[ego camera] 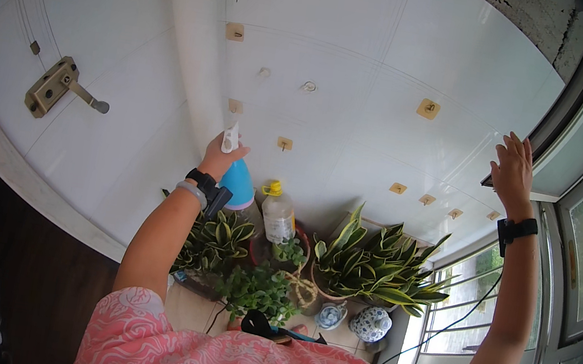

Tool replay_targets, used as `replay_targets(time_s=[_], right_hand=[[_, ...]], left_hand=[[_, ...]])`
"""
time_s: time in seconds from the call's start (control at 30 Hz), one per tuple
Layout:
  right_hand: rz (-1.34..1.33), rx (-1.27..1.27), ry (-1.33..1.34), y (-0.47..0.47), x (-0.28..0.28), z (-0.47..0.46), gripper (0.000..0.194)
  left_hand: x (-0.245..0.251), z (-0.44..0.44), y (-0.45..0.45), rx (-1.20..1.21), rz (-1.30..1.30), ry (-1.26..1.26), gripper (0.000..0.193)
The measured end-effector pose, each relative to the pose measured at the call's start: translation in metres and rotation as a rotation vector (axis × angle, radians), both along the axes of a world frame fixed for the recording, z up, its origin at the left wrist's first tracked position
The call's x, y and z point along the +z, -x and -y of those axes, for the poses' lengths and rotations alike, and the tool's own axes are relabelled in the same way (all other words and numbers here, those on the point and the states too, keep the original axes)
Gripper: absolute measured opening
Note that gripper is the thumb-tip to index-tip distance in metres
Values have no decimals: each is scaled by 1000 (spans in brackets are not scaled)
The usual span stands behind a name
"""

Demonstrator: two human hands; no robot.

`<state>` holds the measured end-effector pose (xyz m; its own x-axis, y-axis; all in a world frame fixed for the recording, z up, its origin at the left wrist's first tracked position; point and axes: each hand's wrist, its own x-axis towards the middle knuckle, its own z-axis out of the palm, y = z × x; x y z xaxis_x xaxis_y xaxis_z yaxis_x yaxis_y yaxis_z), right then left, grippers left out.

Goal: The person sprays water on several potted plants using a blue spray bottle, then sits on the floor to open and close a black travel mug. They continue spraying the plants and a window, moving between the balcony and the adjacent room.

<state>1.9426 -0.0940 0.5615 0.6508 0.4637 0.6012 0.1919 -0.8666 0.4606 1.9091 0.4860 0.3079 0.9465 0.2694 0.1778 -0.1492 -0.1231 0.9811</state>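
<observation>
My left hand [222, 155] grips a blue spray bottle [237, 183] by its white trigger head [230, 138], in front of the white tiled wall [319, 9]. My right hand [513, 167] is raised at the window frame's edge [554, 129], its fingers spread a little. A dark, flat edge shows just left of the right palm; whether the hand holds it or only touches it, I cannot tell. Below stands a clear plastic jug with a yellow cap [278, 217], among potted plants. Variegated snake plants [381, 265] grow to its right.
A leafy green plant [257, 291], a blue-and-white porcelain jar [371, 324] and a small pot [331, 315] stand low in front. Adhesive hooks [428, 109] dot the wall. A crank handle fixture [52, 87] is at left, beyond a white vertical pipe [192, 12]. Barred window [459, 311] at right.
</observation>
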Motion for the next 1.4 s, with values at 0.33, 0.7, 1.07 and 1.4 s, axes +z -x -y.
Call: replay_targets(time_s=[0.33, 0.7, 1.07, 1.4], right_hand=[[27, -190, 211, -23, -5, 32, 17], [92, -49, 99, -24, -14, 38, 13], [89, -57, 98, -27, -17, 43, 17], [135, 40, 75, -25, -18, 38, 18]], left_hand=[[-6, 7, 21, -38, -17, 103, 42], [-20, 1, 37, 36, -47, 215, 29], [-33, 2, 34, 16, -63, 196, 30], [-50, 8, 36, 11, -104, 114, 31]])
